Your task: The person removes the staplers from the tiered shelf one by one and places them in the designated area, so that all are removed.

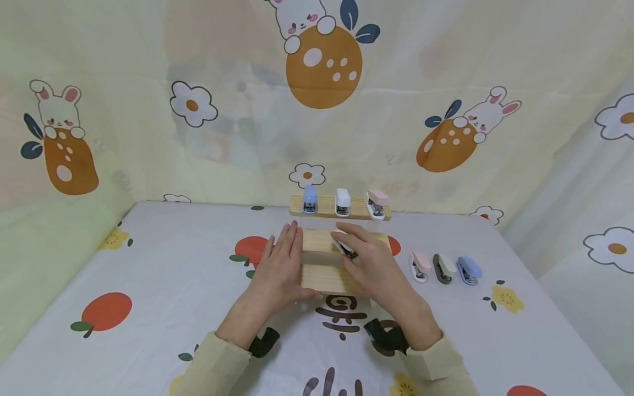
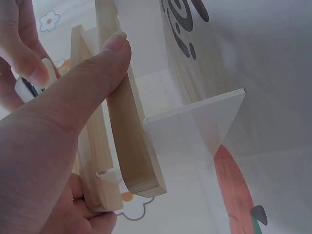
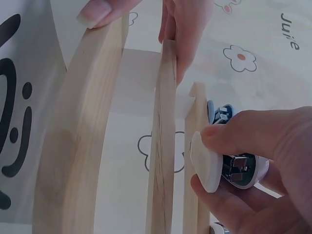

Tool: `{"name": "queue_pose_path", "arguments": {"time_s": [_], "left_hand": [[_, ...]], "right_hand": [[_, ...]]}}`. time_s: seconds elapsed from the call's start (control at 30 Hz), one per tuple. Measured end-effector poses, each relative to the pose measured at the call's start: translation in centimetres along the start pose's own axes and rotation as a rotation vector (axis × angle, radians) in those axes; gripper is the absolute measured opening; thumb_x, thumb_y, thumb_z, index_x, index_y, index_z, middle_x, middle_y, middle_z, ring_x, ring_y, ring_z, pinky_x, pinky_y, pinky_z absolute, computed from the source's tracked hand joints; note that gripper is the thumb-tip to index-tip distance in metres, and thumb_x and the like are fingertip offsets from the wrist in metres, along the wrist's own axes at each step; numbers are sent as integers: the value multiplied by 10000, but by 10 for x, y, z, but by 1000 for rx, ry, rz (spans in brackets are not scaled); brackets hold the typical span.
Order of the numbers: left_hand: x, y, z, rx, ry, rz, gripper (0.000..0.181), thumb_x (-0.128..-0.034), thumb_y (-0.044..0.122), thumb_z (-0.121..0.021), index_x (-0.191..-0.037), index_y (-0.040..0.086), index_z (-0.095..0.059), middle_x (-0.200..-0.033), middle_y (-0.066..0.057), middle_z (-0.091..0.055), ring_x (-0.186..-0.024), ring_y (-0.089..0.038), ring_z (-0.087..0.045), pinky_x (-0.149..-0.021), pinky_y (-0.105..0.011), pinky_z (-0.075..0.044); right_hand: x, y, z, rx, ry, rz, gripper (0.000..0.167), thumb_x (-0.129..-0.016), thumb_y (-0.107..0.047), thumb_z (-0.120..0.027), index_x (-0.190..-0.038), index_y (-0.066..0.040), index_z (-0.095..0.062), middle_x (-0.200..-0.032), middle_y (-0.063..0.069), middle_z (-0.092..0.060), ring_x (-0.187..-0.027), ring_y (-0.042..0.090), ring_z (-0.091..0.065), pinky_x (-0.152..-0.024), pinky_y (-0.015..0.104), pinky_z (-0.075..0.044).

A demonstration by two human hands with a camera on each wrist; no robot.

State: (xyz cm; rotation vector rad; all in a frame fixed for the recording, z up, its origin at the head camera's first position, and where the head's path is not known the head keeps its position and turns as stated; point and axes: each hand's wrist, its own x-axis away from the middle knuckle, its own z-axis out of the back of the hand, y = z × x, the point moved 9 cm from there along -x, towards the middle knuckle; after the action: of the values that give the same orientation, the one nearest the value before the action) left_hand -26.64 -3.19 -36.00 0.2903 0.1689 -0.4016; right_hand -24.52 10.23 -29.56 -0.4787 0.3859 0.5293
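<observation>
1. Right hand (image 1: 369, 264): thumb and fingertips pinch a white stapler (image 3: 231, 168). Stapler sits over the right half of the rack's middle plank (image 1: 317, 240); can't tell if it's touching wood.
2. Left hand (image 1: 277, 275): fingers straight, lying along the rack's left end; thumb spread away, pressed on the front plank (image 1: 327, 280).
3. Rack (image 2: 197, 117): three stepped wooden planks on pale, see-through side plates.
4. Back plank (image 1: 324, 206), left to right: blue stapler (image 1: 310, 199), white-topped stapler (image 1: 342, 202), pink-topped stapler (image 1: 377, 203).
5. Right of the rack, on the tablecloth (image 1: 163, 264), in a row: pink-and-white stapler (image 1: 420, 267), pale stapler with dark grey base (image 1: 444, 268), second blue stapler (image 1: 469, 269). Near each other.
6. Writing: right wrist view shows small dark lettering (image 3: 290, 31) on the backdrop (image 1: 247, 154), turned sideways. Reads "Jujie" or "Julie", third letter unclear. Big brown print (image 1: 342, 316) in front of the rack is partly covered; can't make out a word. Any marks on the staplers are too small to read.
</observation>
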Motion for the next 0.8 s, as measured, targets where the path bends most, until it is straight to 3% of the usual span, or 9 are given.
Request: {"name": "queue_pose_path", "arguments": {"time_s": [0.37,0.8], "left_hand": [[0,1,1,7,4,-2,1373,-575,600,-896,-1559,-34,-179,-1654,-172,-172,-1546,-307,-150,-1251,-509,-173],[-1,0,-1,18,-1,5,1385,-563,591,-906,-1559,-34,-175,-1657,-170,-163,-1548,-307,-143,-1254,-509,-158]], "right_hand": [[8,8,10,31,8,-23,458,-837,-32,-762,-1280,-18,-646,-1380,168,-571,-1246,343,-581,-967,450,-553],[21,15,25,69,97,28,444,-817,-17,-771,-1246,10,-658,-1323,183,-600,-1156,342,-639,-864,441,-589]]}}
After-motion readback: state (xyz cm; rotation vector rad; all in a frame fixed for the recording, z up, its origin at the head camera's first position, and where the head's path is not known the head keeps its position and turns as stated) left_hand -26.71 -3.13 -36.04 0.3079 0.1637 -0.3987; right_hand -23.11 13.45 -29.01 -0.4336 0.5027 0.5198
